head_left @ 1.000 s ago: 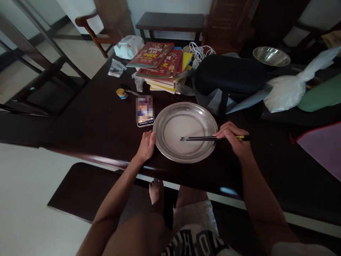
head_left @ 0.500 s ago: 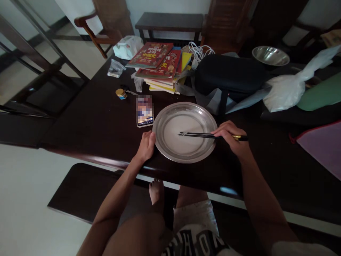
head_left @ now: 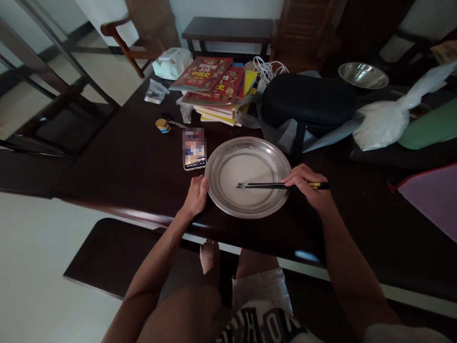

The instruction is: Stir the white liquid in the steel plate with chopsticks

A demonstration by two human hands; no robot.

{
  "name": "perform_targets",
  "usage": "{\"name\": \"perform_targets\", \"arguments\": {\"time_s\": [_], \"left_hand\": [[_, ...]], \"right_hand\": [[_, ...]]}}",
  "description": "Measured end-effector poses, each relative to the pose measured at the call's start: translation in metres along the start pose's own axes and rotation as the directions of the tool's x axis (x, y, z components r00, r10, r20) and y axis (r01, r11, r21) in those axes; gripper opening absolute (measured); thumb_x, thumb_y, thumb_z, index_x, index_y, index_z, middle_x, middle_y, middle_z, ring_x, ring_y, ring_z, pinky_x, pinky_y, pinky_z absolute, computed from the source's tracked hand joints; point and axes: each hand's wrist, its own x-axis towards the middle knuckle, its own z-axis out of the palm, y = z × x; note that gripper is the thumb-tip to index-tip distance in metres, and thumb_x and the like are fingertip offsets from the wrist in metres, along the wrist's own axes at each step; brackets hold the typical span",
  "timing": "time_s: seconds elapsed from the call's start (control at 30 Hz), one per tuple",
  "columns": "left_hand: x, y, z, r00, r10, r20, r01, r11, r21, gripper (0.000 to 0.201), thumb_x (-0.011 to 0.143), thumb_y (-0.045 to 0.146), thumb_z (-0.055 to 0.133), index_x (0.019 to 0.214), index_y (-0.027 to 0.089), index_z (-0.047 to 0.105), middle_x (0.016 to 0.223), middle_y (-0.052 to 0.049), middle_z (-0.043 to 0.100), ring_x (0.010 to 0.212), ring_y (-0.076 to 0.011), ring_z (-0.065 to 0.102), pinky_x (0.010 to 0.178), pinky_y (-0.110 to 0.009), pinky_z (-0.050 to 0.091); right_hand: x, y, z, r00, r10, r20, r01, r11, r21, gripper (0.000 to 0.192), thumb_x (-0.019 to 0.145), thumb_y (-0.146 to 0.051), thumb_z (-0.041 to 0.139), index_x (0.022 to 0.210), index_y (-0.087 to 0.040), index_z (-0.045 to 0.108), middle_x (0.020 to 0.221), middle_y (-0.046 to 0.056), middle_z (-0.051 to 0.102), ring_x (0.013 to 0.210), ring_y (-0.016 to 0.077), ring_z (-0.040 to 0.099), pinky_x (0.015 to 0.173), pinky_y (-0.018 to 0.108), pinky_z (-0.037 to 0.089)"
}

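A round, shallow metal dish point(head_left: 218, 200) sits on the dark table near its front edge, with a whitish, milky-looking mixture point(head_left: 246, 169) across its bottom. My left hand point(head_left: 197, 196) is closed at the dish's left rim, thumb against the edge and the other fingers curled, partly hidden. From the right side, my right hand point(head_left: 310, 186) holds a pair of black chopsticks point(head_left: 264, 186) with gold bands near the back ends. Their tips lie close together in the whitish mixture, left of the dish's middle.
A phone point(head_left: 194, 150) lies beyond the dish's left rim. Behind are a small jar point(head_left: 163, 126), scissors point(head_left: 173, 121), stacked books point(head_left: 205, 78), a black case point(head_left: 307, 100) and white cables point(head_left: 267, 69). A metal bowl point(head_left: 363, 76) and white bag point(head_left: 380, 124) stand right.
The chopstick tips have shifted slightly towards me and to the left in the mixture, my right hand moving with them. My left hand and the dish stay in place.
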Motion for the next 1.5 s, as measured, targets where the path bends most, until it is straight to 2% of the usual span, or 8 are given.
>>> {"name": "perform_targets", "arguments": {"time_s": [0.17, 0.33, 0.47, 0.63, 0.8, 0.97, 1.1, 1.5], "left_hand": [[-0.0002, 0.0019, -0.0012, 1.000, -0.004, 0.008, 0.004, 1.000, -0.004, 0.063, 0.106, 0.062, 0.014, 0.068, 0.024, 0.046, 0.073, -0.009, 0.061, 0.075, -0.0243, 0.058, 0.088, -0.045, 0.052], [0.0004, 0.0020, -0.0001, 1.000, -0.002, -0.001, 0.002, 1.000, 0.005, 0.068, 0.105, 0.068, 0.010, 0.067, 0.024, 0.046, 0.071, -0.008, 0.061, 0.073, -0.0241, 0.058, 0.086, -0.047, 0.052], [0.0006, 0.0015, 0.0009, 1.000, -0.004, -0.010, 0.004, 1.000, -0.002, 0.070, 0.103, 0.071, 0.009, 0.067, 0.024, 0.045, 0.072, -0.008, 0.060, 0.072, -0.0238, 0.057, 0.085, -0.047, 0.052], [0.0008, 0.0023, 0.0000, 1.000, -0.004, -0.003, 0.004, 1.000, -0.023, 0.067, 0.104, 0.069, 0.013, 0.067, 0.024, 0.046, 0.071, -0.008, 0.059, 0.073, -0.0236, 0.055, 0.085, -0.044, 0.050], [0.0010, 0.0042, -0.0009, 1.000, -0.007, -0.008, 0.006, 1.000, -0.031, 0.066, 0.104, 0.070, 0.014, 0.067, 0.025, 0.044, 0.070, -0.008, 0.058, 0.073, -0.0239, 0.056, 0.083, -0.044, 0.050], [0.0007, 0.0053, -0.0014, 1.000, -0.017, 0.001, 0.017, 1.000, -0.012, 0.066, 0.104, 0.070, 0.012, 0.067, 0.025, 0.043, 0.072, -0.009, 0.061, 0.074, -0.0247, 0.057, 0.086, -0.045, 0.050], [0.0002, 0.0041, -0.0016, 1.000, -0.013, 0.008, 0.013, 1.000, 0.000, 0.065, 0.105, 0.067, 0.012, 0.068, 0.025, 0.045, 0.073, -0.009, 0.062, 0.074, -0.0247, 0.058, 0.088, -0.046, 0.052], [0.0004, 0.0028, -0.0005, 1.000, -0.010, 0.010, 0.010, 1.000, 0.012, 0.066, 0.105, 0.067, 0.011, 0.068, 0.024, 0.047, 0.073, -0.009, 0.062, 0.075, -0.0248, 0.059, 0.087, -0.046, 0.052]], "right_hand": [[-0.0003, 0.0001, -0.0003, 0.999, -0.008, -0.051, 0.007, 1.000, -0.011, 0.028, 0.102, -0.030, 0.061, 0.083, -0.030, 0.081, 0.084, 0.002, 0.081, 0.084, 0.0224, 0.069, 0.079, 0.041, 0.056], [-0.0003, 0.0015, -0.0004, 1.000, -0.019, 0.002, 0.019, 1.000, -0.009, 0.026, 0.101, -0.028, 0.062, 0.083, -0.031, 0.081, 0.086, 0.001, 0.082, 0.085, 0.0222, 0.070, 0.080, 0.041, 0.056], [-0.0005, 0.0014, -0.0008, 0.998, -0.002, -0.061, 0.002, 1.000, 0.002, 0.028, 0.102, -0.028, 0.061, 0.082, -0.030, 0.081, 0.084, 0.001, 0.080, 0.084, 0.0218, 0.070, 0.079, 0.040, 0.055], [0.0005, 0.0003, 0.0008, 1.000, -0.014, 0.004, 0.014, 1.000, 0.000, 0.026, 0.101, -0.027, 0.062, 0.083, -0.030, 0.081, 0.085, 0.001, 0.081, 0.085, 0.0213, 0.070, 0.080, 0.039, 0.055], [0.0008, 0.0001, 0.0004, 0.998, -0.007, -0.056, 0.007, 1.000, 0.005, 0.029, 0.102, -0.030, 0.060, 0.082, -0.030, 0.081, 0.083, 0.001, 0.081, 0.083, 0.0217, 0.069, 0.078, 0.040, 0.055], [0.0007, -0.0008, 0.0001, 1.000, 0.002, -0.007, -0.002, 1.000, -0.025, 0.026, 0.101, -0.032, 0.062, 0.082, -0.031, 0.081, 0.085, 0.001, 0.082, 0.085, 0.0232, 0.070, 0.080, 0.042, 0.056], [0.0005, -0.0001, -0.0008, 0.997, 0.020, -0.070, -0.022, 0.999, -0.027, 0.031, 0.102, -0.036, 0.060, 0.079, -0.031, 0.080, 0.081, 0.003, 0.080, 0.083, 0.0243, 0.069, 0.078, 0.044, 0.056], [0.0004, -0.0004, -0.0001, 1.000, 0.013, -0.023, -0.013, 1.000, 0.018, 0.030, 0.102, -0.032, 0.061, 0.080, -0.030, 0.080, 0.082, 0.001, 0.081, 0.081, 0.0222, 0.070, 0.077, 0.040, 0.056]]}}
